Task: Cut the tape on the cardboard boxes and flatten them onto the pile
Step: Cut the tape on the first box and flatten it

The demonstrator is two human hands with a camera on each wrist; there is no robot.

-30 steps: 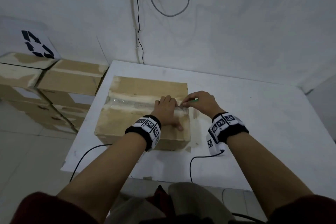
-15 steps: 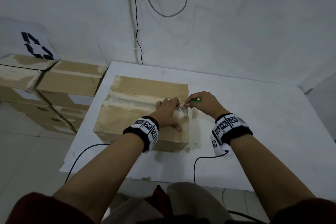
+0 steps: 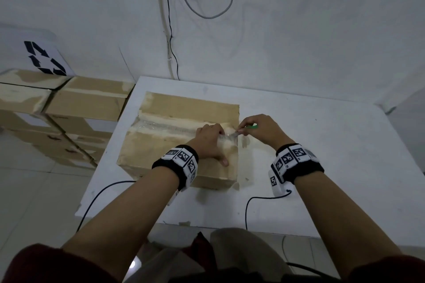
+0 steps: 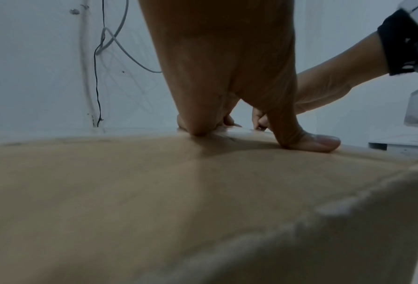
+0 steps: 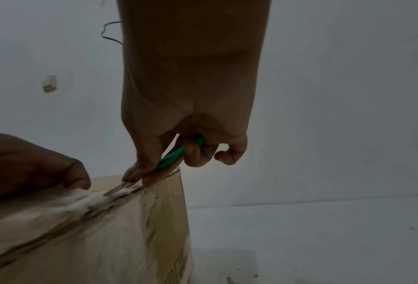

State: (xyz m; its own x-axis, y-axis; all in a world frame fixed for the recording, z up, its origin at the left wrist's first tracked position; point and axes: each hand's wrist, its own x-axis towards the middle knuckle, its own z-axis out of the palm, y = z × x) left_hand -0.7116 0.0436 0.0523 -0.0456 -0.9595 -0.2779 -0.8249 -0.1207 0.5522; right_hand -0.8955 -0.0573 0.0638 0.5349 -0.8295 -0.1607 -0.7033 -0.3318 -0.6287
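A closed cardboard box (image 3: pixel 165 145) lies on the white table (image 3: pixel 322 167), with clear tape (image 3: pixel 165 125) running along its top seam. My left hand (image 3: pixel 210 142) presses flat on the box top near its right end, thumb (image 4: pixel 312 142) spread on the cardboard (image 4: pixel 130 182). My right hand (image 3: pixel 259 130) grips a green-handled knife (image 5: pixel 176 154) just past the box's right edge. The blade (image 5: pixel 116 189) lies on the taped seam at that end, close to my left fingertips. The box (image 5: pixel 105 230) shows torn paper around the seam.
Several closed cardboard boxes (image 3: pixel 76 108) are stacked on the floor left of the table, below a recycling sign (image 3: pixel 43 57). Cables (image 3: pixel 174 30) hang down the wall behind. Wrist-camera cords (image 3: pixel 250 204) trail over the table's near edge. Bare table extends to the right.
My right hand with the knife has shifted slightly toward the box's right end, bringing the blade onto the tape. The left hand stays pressed on the box.
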